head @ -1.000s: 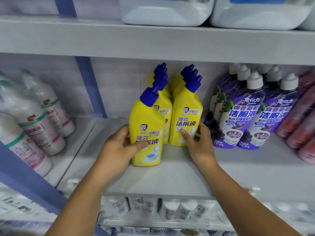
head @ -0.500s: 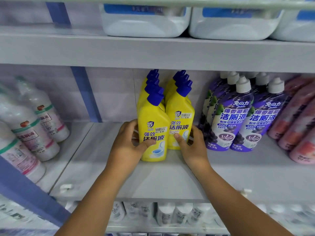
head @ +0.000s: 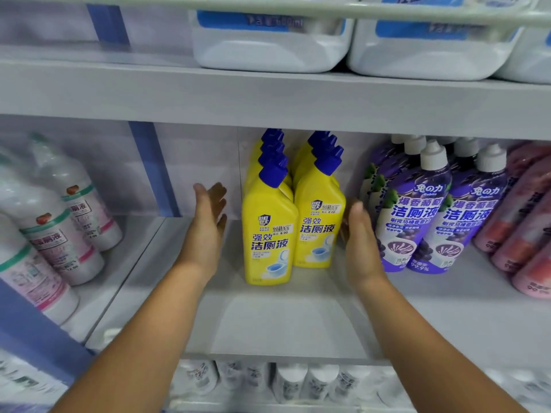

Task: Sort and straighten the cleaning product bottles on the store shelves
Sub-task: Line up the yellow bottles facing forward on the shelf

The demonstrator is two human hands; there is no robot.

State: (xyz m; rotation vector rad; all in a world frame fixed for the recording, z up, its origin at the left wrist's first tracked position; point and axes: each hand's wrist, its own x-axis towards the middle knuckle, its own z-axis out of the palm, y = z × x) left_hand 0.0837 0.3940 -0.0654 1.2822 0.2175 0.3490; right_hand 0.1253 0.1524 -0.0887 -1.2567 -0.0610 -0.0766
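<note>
Both hands have let go since half a second ago. Left hand and right hand now flank the yellow bottles, fingers straight and slightly spread, holding nothing. Bottles stand upright in two rows mid-shelf, long axis vertical, blue caps angled upper right, labels facing out.

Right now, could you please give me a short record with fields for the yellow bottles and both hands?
yellow bottles: two rows, upright, blue caps, labels facing front
left hand: open, left of the rows, apart from them
right hand: open, between the right row and the purple bottles; contact unclear
shelf: bare in front of the rows
</note>
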